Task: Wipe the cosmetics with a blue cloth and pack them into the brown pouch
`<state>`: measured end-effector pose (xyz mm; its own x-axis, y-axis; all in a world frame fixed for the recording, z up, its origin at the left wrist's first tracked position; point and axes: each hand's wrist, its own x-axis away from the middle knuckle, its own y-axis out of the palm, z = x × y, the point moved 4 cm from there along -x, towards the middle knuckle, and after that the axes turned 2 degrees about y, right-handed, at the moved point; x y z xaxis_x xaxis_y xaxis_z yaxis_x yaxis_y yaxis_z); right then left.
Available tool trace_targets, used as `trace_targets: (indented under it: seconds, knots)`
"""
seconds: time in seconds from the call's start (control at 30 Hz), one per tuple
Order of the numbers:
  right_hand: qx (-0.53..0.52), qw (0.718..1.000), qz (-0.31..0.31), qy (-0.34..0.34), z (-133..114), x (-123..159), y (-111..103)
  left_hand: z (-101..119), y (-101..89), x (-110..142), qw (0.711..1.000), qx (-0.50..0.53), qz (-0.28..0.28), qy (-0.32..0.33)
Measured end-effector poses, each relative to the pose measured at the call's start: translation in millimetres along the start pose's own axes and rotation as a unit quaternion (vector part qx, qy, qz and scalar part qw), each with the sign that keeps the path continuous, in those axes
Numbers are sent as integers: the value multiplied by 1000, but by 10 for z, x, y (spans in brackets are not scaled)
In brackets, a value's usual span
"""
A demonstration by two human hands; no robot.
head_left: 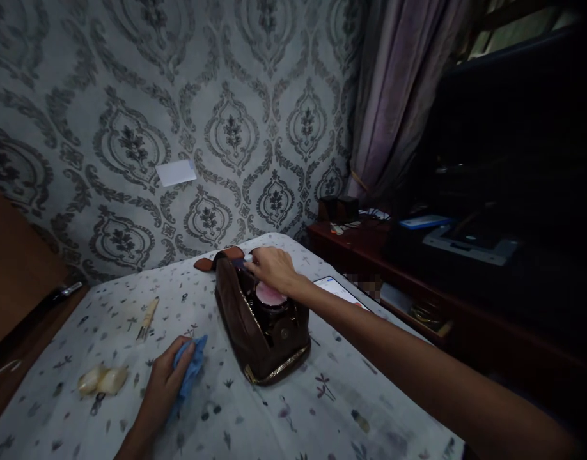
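Observation:
A brown zippered bag (240, 319) lies open on the patterned sheet, its gold zipper spread apart. Inside it shows a round pink item (270, 294), perhaps a compact, among dark contents. My right hand (273, 267) reaches over the bag's far end with fingers bent together; whatever they grip, if anything, is hidden. A brown strap (204, 263) sticks out beyond that end. To the left of the bag, my left hand (167, 370) is closed around a crumpled blue cloth (192, 367), low over the sheet.
On the patterned sheet (245, 428) lie a pale tube (148, 319) and a cream-coloured two-lobed object (102, 379). A phone (339, 291) with a lit screen rests right of the bag, partly behind my forearm. A dark red desk (365, 246) stands at the right.

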<state>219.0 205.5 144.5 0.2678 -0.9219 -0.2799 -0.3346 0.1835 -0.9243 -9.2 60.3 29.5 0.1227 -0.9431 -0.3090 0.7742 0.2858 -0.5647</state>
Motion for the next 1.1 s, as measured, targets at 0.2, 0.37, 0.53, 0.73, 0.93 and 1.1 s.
trace_targets:
  seconds: [0.2, 0.37, 0.53, 0.73, 0.93, 1.1]
  knots:
    - [-25, 999, 46, -9, -22, 128, -186, 27, -62, -15, 1000, 1, 0, -10]
    - [-144, 981, 87, -98, -260, 454, -276, -1, -112, 28, 1000, -5, -19, -1]
    - [-282, 928, 59, -235, -622, 894, -22, -171, -225, 65, 999, -40, -5, 5]
    - [-262, 918, -8, -298, -1062, 1183, 565, -398, -395, -7, 978, -207, 33, 4]
    - [-274, 912, -91, -290, -1446, 1266, 1069, -578, -565, -144, 932, -354, 49, -60]
    - [-422, 877, -152, -171, -1497, 1197, 1624, -703, -672, -351, 875, -465, 40, -126]
